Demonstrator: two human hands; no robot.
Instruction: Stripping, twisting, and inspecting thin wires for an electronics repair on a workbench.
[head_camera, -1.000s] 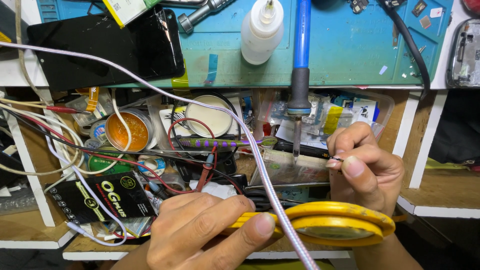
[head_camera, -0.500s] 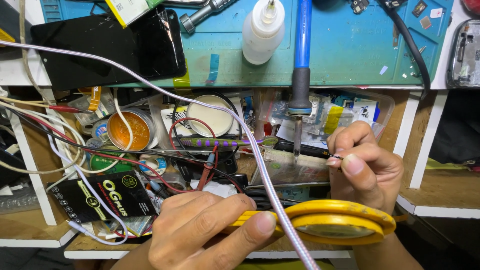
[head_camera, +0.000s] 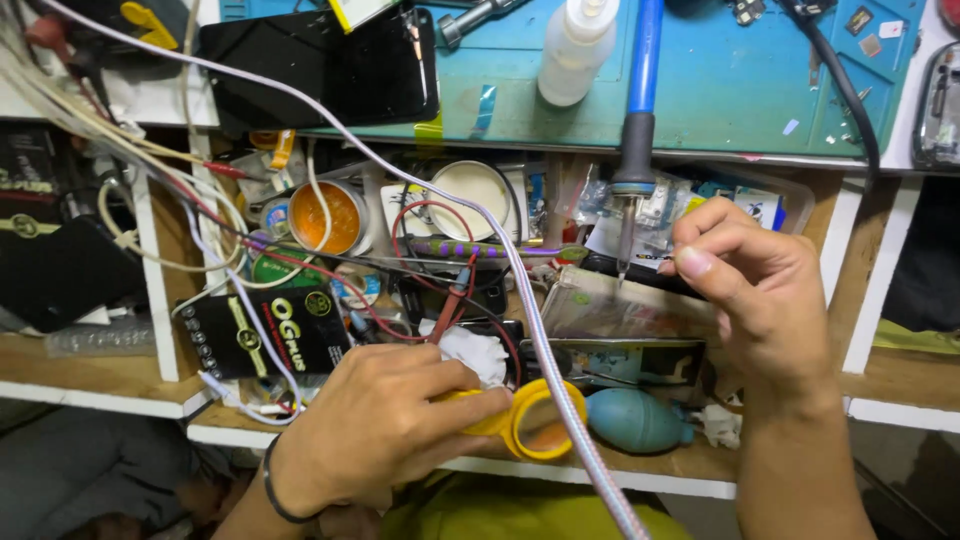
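My left hand (head_camera: 385, 425) grips the handle of a yellow round-framed lens (head_camera: 535, 420) at the front edge of a cluttered shelf. My right hand (head_camera: 760, 305) hovers to the right with thumb and fingers pinched together; nothing shows between them. Its fingertips sit just right of the metal tip of a blue-handled soldering iron (head_camera: 636, 150), which hangs point down over the edge of a teal work mat (head_camera: 740, 90). A white braided cable (head_camera: 545, 345) runs diagonally across the lens frame.
On the mat are a black phone (head_camera: 320, 65) and a white squeeze bottle (head_camera: 580, 45). The shelf below holds an orange paste tin (head_camera: 325, 218), a white round tin (head_camera: 475, 185), tangled wires, packets and a teal rubber blower bulb (head_camera: 635, 420).
The yellow lens has turned and moved left, so less of its frame shows. My right hand's pinch has drawn slightly away from the iron's tip.
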